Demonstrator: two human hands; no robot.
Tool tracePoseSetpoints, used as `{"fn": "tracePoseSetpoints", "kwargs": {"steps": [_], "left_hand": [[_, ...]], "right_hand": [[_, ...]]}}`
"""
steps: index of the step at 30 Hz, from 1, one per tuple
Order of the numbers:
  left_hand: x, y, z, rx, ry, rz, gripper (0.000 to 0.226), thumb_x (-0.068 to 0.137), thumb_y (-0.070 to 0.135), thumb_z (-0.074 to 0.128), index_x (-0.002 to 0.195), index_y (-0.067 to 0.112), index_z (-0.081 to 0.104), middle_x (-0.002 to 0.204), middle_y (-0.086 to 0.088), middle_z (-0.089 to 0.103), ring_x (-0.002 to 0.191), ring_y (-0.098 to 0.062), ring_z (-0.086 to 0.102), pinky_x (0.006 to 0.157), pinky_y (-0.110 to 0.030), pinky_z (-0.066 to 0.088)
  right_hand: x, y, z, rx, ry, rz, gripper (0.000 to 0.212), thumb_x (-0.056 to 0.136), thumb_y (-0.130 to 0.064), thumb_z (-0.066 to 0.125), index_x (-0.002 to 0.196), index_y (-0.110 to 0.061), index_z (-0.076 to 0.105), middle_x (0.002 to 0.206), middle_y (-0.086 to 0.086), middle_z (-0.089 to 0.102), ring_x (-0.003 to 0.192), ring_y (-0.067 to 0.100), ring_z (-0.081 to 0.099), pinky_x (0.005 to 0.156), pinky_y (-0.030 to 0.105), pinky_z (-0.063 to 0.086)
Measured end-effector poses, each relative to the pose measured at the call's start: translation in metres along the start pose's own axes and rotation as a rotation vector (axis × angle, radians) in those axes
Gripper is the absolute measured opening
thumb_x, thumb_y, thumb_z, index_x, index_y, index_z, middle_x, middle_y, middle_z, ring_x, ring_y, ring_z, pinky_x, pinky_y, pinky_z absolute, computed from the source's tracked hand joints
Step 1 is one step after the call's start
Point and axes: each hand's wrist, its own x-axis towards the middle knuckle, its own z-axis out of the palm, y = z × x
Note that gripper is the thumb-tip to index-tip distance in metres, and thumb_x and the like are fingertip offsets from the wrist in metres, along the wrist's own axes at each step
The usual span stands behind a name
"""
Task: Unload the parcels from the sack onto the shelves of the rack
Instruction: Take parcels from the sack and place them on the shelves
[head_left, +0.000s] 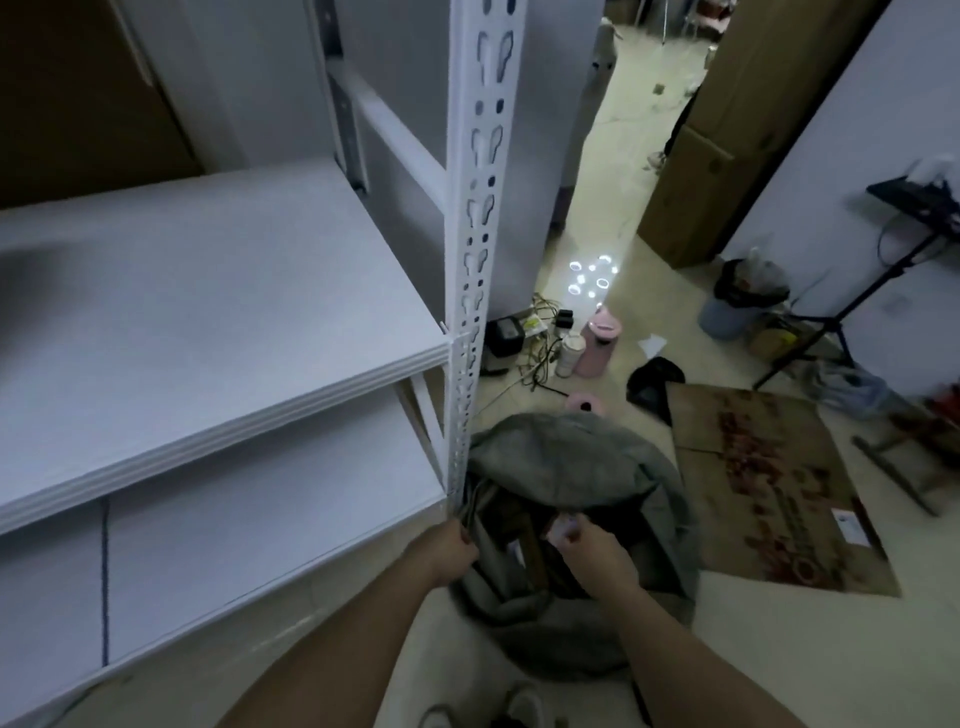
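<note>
Pale floor tiles (597, 218) run from the bottom of the frame up to a doorway at upper right, littered with cables, a pink flask (600, 343) and a flattened cardboard sheet (769, 483) at right. We see a white metal rack (475, 218) filling the left half of the frame, its perforated upright running down the centre and two of its shelves (208, 312) bare in view. At lower centre, just beside the foot of that upright, a grey fabric sack (561, 462) sits on the floor with its mouth open toward us. Inside the opening we make out dark brownish parcels (530, 545), though the dim light and blur keep us from counting them or telling their shapes.

Both forearms reach in from the bottom of the frame. Our left hand (447, 553) has its fingers curled over the left edge of the sack's mouth, next to the rack post, gripping the cloth. Our right hand (592, 551) is inside the opening, its fingers bent around a small pale item (563, 527) at the top of the contents; we cannot tell what that item is. Farther right stand a bin (727, 317) lined with a bag and a black tripod stand (831, 327) against the wall.
</note>
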Motion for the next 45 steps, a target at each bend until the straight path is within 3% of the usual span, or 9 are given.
{"fn": "tracePoseSetpoints", "kwargs": {"steps": [3,7,14,18,24,27,32,40,45], "left_hand": [[0.046,-0.007,0.038,0.060,-0.091,0.027,0.014,0.094,0.025,0.047,0.082,0.019,0.046,0.082,-0.001,0.053,0.086,-0.024,0.058,0.065,-0.026,0.034],[0.133,-0.024,0.090,0.153,-0.126,0.010,0.019,0.092,0.021,0.045,0.103,0.008,0.052,0.117,-0.017,0.058,0.104,-0.031,0.056,0.075,-0.032,0.041],[0.295,-0.076,0.197,0.334,-0.113,0.086,0.035,0.096,0.024,0.042,0.128,0.012,0.049,0.131,-0.010,0.050,0.115,-0.028,0.052,0.093,-0.034,0.043],[0.377,-0.108,0.245,0.467,-0.084,0.148,0.039,0.097,0.021,0.040,0.135,0.011,0.045,0.135,-0.011,0.046,0.119,-0.029,0.048,0.097,-0.037,0.041],[0.446,-0.142,0.285,0.676,-0.083,0.209,0.060,0.095,0.026,0.045,0.150,0.010,0.024,0.154,-0.009,0.025,0.142,-0.026,0.022,0.118,-0.040,0.012],[0.459,-0.151,0.290,0.741,-0.104,0.211,0.063,0.096,0.033,0.044,0.152,0.013,0.020,0.156,-0.009,0.021,0.145,-0.026,0.015,0.119,-0.043,0.004],[0.461,-0.162,0.291,0.742,-0.128,0.160,0.061,0.096,0.039,0.043,0.149,0.014,0.026,0.153,-0.011,0.027,0.143,-0.028,0.019,0.119,-0.045,0.007],[0.433,-0.147,0.266,0.593,-0.131,0.102,0.057,0.094,0.038,0.046,0.144,0.014,0.034,0.148,-0.011,0.035,0.137,-0.028,0.031,0.113,-0.039,0.023],[0.368,-0.115,0.222,0.506,-0.098,0.025,0.058,0.093,0.036,0.046,0.145,0.015,0.031,0.149,-0.012,0.033,0.137,-0.030,0.032,0.111,-0.041,0.028]], "right_hand": [[0.037,0.040,0.023,-0.018,-0.041,0.057,0.017,0.096,-0.022,0.044,0.082,-0.017,0.052,0.089,0.008,0.058,0.075,0.019,0.047,0.070,0.030,0.038],[0.115,0.084,0.066,-0.054,-0.084,0.086,0.025,0.099,-0.026,0.043,0.116,-0.014,0.056,0.108,0.005,0.061,0.086,0.017,0.052,0.073,0.028,0.041],[0.277,0.153,0.175,-0.088,-0.112,0.102,0.028,0.097,-0.032,0.046,0.120,-0.018,0.051,0.117,0.003,0.059,0.102,0.019,0.056,0.086,0.032,0.047],[0.371,0.190,0.236,-0.083,-0.143,0.063,0.030,0.095,-0.034,0.047,0.118,-0.015,0.050,0.117,0.005,0.060,0.097,0.018,0.055,0.089,0.034,0.048],[0.477,0.236,0.306,0.032,-0.240,0.083,0.071,0.089,-0.043,0.052,0.149,-0.014,0.027,0.141,0.011,0.048,0.124,0.028,0.050,0.104,0.039,0.041],[0.509,0.252,0.331,0.115,-0.284,0.058,0.068,0.083,-0.045,0.062,0.144,-0.022,0.040,0.140,0.007,0.050,0.126,0.026,0.048,0.109,0.040,0.037],[0.469,0.218,0.312,0.060,-0.213,0.037,0.051,0.092,-0.038,0.057,0.138,-0.018,0.045,0.136,0.009,0.053,0.122,0.027,0.051,0.104,0.039,0.042],[0.427,0.187,0.260,0.081,0.073,-0.077,0.030,0.100,-0.030,0.044,0.128,-0.020,0.044,0.117,0.004,0.060,0.094,0.020,0.057,0.077,0.034,0.047],[0.361,0.163,0.188,0.089,0.092,-0.096,0.029,0.101,-0.028,0.045,0.128,-0.025,0.054,0.123,-0.003,0.061,0.106,0.017,0.058,0.077,0.031,0.047]]}}
